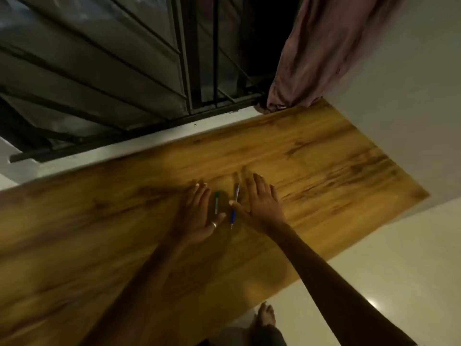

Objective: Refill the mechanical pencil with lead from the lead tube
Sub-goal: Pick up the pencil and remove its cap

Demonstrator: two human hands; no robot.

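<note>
Nearest the camera a bare foot (266, 313) stands on the pale tiled floor (374, 270), just off the edge of the wooden table (99, 245). Two forearms reach out over the tabletop. The left hand (197, 216) lies flat, palm down, fingers spread and closed on nothing, a ring (214, 224) on its thumb. The right hand (262, 206) is flat and open too, holding nothing, though its thumb tip touches or overlaps the mechanical pencil (234, 208) at mid-barrel.

Between the hands lie both task things, side by side and apart: the pencil with its blue grip and its tip pointing back toward the person, and the slimmer lead tube (216, 203), green-capped at its far end, just beside the left hand.

Nothing looks begun — pencil closed, tube capped. The first pick-up is probably best done one object per hand: the right pinching the pencil near the blue grip so the far, push-button end stays free, the left taking the tube by its body, cap clear. Leads snap easily, so tip the tube gently over the open barrel.

Beyond, a white sill (124, 156), a barred dark window (124, 71) and a bunched pinkish curtain (324, 58).
</note>
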